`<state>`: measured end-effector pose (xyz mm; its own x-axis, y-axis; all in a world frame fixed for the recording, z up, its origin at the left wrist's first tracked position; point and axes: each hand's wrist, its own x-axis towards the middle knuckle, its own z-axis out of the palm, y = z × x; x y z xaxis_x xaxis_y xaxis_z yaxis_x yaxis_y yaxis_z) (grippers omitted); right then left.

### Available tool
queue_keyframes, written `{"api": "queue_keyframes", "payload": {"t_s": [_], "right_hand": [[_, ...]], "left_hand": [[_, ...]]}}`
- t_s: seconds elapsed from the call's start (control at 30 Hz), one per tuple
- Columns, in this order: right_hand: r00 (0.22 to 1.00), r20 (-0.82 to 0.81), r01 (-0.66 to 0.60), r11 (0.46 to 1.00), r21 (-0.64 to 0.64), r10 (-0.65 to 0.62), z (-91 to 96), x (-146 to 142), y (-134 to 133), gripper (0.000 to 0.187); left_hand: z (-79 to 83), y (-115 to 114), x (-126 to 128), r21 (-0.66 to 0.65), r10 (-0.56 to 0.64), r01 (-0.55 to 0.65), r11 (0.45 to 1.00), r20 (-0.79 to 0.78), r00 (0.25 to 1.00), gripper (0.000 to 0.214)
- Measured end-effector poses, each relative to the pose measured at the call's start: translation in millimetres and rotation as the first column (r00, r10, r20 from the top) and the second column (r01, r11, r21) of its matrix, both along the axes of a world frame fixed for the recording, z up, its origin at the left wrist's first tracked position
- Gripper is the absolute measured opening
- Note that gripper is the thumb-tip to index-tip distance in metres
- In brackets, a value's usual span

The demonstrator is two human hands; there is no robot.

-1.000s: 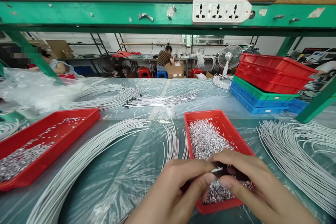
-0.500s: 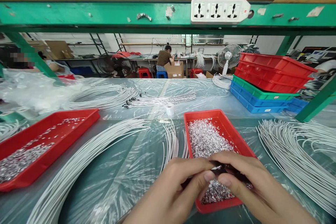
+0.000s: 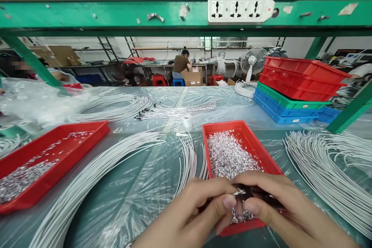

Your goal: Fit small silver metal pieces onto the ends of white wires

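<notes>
My left hand (image 3: 200,205) and my right hand (image 3: 280,201) meet over the near end of a red tray (image 3: 266,157). Between their fingertips is a small dark, glossy item (image 3: 247,193), with a shiny silvery bit (image 3: 238,192) at its left end. My left thumb and forefinger pinch at the silvery end, while the right fingers close around the dark part, which runs back under that palm. Its exact kind is hard to make out. Heaps of small silvery metal pieces (image 3: 229,155) fill much of the tray below.
Bundles of white cable lie left (image 3: 95,174), centre (image 3: 187,161) and right (image 3: 325,170). Another red tray (image 3: 58,178) of metal pieces is at left. Stacked trays (image 3: 302,81) stand at back right, under a green shelf beam (image 3: 116,17). A person (image 3: 181,64) sits far behind.
The view has shifted slightly. My fingers have moved a little around the dark item, and the silvery bit shows at a different angle. Both hands keep their grip.
</notes>
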<state>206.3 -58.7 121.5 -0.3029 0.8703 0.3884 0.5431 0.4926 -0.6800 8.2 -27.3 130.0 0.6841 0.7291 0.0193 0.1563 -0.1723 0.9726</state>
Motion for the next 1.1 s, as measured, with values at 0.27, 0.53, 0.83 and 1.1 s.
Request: {"api": "queue_keyframes", "payload": {"t_s": [0.27, 0.53, 0.83, 1.1], "right_hand": [[0.960, -0.264, 0.034, 0.973, -0.228, -0.095, -0.8, 7, 1, 0.022], [0.832, -0.548, -0.183, 0.887, -0.425, -0.091, 3.6, -5, 1, 0.020], [0.828, -0.557, -0.404, 0.752, -0.520, 0.060, 5.1, 0, 9, 0.007], [0.832, -0.551, -0.427, 0.718, -0.550, 0.073, -2.9, 6, 14, 0.020]], "left_hand": [[0.0, -4, -6, -0.069, 0.011, -0.007, 0.998, 0.060, 0.998, 0.037], [2.3, -5, 1, -0.120, -0.002, 0.004, 0.993, 0.020, 1.000, 0.039], [-0.5, -8, 8, -0.164, -0.013, 0.007, 0.986, -0.032, 0.999, 0.045], [1.6, -5, 7, -0.212, -0.049, 0.040, 0.976, -0.040, 0.998, 0.049]]}}
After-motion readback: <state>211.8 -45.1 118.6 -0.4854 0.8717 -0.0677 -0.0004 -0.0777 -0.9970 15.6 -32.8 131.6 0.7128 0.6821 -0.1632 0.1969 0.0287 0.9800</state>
